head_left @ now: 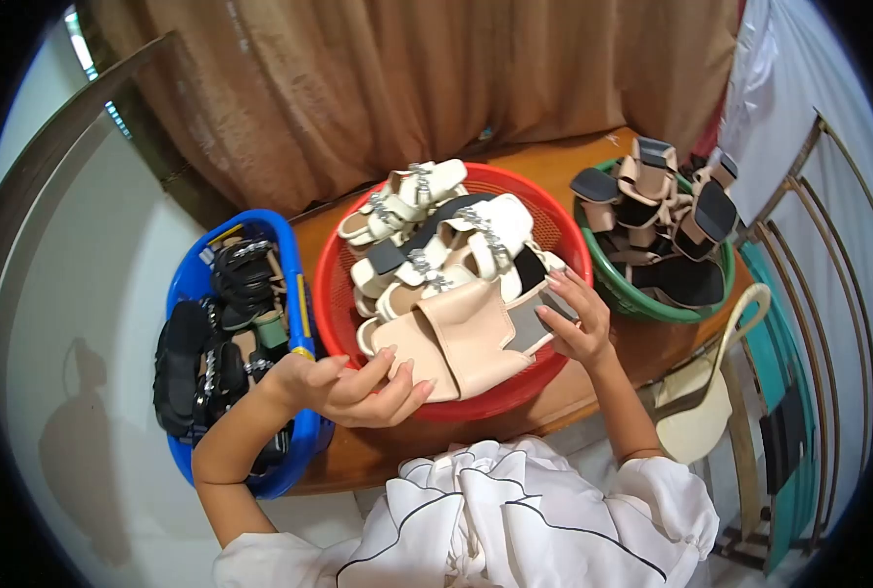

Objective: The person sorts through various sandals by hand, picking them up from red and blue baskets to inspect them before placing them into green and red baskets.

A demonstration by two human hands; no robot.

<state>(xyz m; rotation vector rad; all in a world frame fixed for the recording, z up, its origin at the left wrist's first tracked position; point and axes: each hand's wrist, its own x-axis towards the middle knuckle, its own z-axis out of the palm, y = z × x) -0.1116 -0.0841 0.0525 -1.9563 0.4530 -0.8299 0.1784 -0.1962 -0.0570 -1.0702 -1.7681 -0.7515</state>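
Note:
A beige slingback sandal (471, 328) with a wide upper lies tilted above the red basket (582, 260), its insole facing up. My right hand (582, 316) closes its fingers on the sandal's heel strap. At the toe end, my left hand (363, 387) has its fingers spread, the fingertips overlapping the insole's edge and the thumb apart from it. Under and behind the sandal, the basket holds several white sandals (490, 230) with silvery chain trim, some upside down with dark soles showing.
A blue basket (290, 250) of black shoes (226, 358) stands at left. On the right, a green basket (677, 312) holds beige heeled sandals (647, 181). The wooden table (554, 402) is beneath. A cream bag or cap-like item (696, 421) and a metal rack (799, 323) are at right, a brown curtain (388, 88) behind.

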